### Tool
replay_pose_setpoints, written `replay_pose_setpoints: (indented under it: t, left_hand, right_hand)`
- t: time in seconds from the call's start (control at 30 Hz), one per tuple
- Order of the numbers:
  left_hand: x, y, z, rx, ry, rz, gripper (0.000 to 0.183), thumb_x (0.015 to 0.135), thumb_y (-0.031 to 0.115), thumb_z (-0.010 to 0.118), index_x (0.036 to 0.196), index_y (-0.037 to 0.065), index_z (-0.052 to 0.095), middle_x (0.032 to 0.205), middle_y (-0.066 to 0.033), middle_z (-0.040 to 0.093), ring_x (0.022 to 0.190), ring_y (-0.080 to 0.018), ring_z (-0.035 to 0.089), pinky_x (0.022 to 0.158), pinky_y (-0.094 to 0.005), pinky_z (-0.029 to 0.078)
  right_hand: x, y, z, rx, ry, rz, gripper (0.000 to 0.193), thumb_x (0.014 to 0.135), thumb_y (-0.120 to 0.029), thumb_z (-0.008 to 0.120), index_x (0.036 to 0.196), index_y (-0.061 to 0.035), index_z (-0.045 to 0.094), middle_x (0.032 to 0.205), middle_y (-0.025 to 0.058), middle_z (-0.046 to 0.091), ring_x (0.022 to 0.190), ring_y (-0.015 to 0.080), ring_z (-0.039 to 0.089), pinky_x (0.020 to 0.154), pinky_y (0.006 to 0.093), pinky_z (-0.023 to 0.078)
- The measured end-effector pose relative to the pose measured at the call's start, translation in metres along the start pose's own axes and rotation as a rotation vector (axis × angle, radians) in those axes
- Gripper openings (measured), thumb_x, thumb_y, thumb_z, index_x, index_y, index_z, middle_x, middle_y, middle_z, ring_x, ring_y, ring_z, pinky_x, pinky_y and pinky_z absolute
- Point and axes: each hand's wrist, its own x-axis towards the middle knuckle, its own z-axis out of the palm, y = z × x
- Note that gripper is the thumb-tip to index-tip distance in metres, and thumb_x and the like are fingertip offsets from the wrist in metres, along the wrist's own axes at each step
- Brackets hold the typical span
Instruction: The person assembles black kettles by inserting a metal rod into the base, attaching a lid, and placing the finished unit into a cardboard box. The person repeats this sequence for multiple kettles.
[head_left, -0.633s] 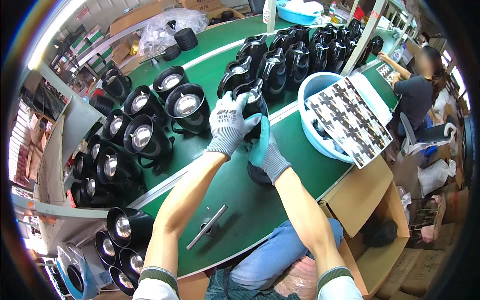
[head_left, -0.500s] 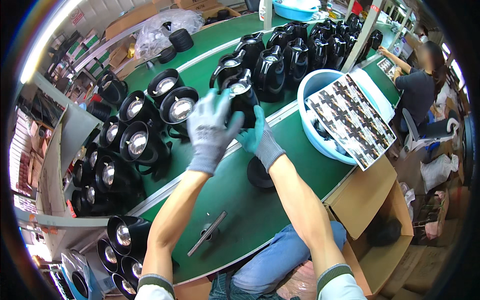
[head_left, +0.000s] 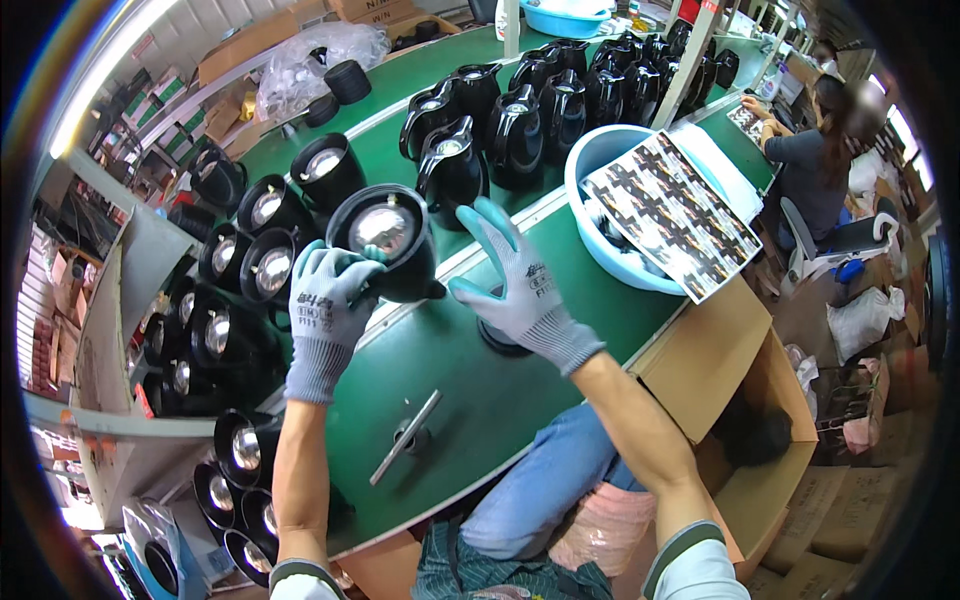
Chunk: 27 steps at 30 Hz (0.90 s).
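Observation:
My left hand [head_left: 335, 300], in a grey glove with green fingertips, is closed on the side of a black jug [head_left: 412, 262]. Its wide round opening faces up and shows a shiny silver inside. My right hand [head_left: 522, 292], gloved alike, is held open with fingers apart, just right of that jug and not touching it. Partly hidden under the right hand, a round black disc [head_left: 496, 338] lies on the green bench. Beyond the hands stands a finished-looking glossy black jug [head_left: 452, 170] with a handle.
Several open black jugs [head_left: 270, 272] stand at the left; several glossy ones [head_left: 560, 115] line the far side. A light-blue basin [head_left: 585, 215] with a printed sheet [head_left: 672, 215] stands at right. Nearer are a metal bar tool [head_left: 405, 440] and an open carton [head_left: 705, 370]. A person [head_left: 815, 170] sits far right.
Both hands have left the glossy jug, which now stands upright in the row. My left hand has moved left and taken hold of an open black jug, bringing it nearer. My right hand has opened.

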Motion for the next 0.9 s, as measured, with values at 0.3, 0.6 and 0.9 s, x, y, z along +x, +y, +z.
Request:
replay_pose_setpoints:
  t: [0.3, 0.6, 0.9]
  left_hand:
    - [-0.070, 0.093, -0.107, -0.387, -0.086, 0.199, 0.053, 0.063, 0.010, 0.087, 0.115, 0.010, 0.076, 0.120, -0.0128, 0.069, 0.122, -0.0363, 0.063, 0.109, -0.0499, 0.049]
    - [-0.235, 0.118, -0.040, -0.583, -0.014, -0.050, 0.085, 0.075, 0.010, 0.085, 0.150, -0.004, 0.048, 0.146, -0.0241, 0.059, 0.128, -0.0370, 0.063, 0.108, -0.0445, 0.051]
    - [-0.236, 0.083, -0.005, -1.014, -0.071, -0.591, 0.033, 0.090, 0.014, 0.069, 0.118, -0.003, 0.074, 0.107, -0.0096, 0.076, 0.098, -0.0149, 0.070, 0.093, -0.0309, 0.056]
  right_hand:
    - [-0.093, -0.098, -0.098, -0.081, -0.397, -0.210, 0.055, 0.071, -0.019, 0.088, 0.117, -0.0074, 0.059, 0.149, 0.0165, 0.053, 0.141, 0.0397, 0.049, 0.113, 0.0492, 0.046]
    - [-0.199, -0.169, -0.103, 0.638, -0.051, 0.587, 0.064, 0.074, -0.009, 0.094, 0.130, 0.0040, 0.066, 0.137, 0.0130, 0.066, 0.123, 0.0130, 0.062, 0.105, 0.0290, 0.052]
    - [-0.168, -0.131, -0.083, 0.781, -0.580, 0.782, 0.036, 0.093, -0.015, 0.078, 0.124, 0.0019, 0.068, 0.139, 0.0146, 0.066, 0.116, 0.0135, 0.062, 0.098, 0.0310, 0.051]
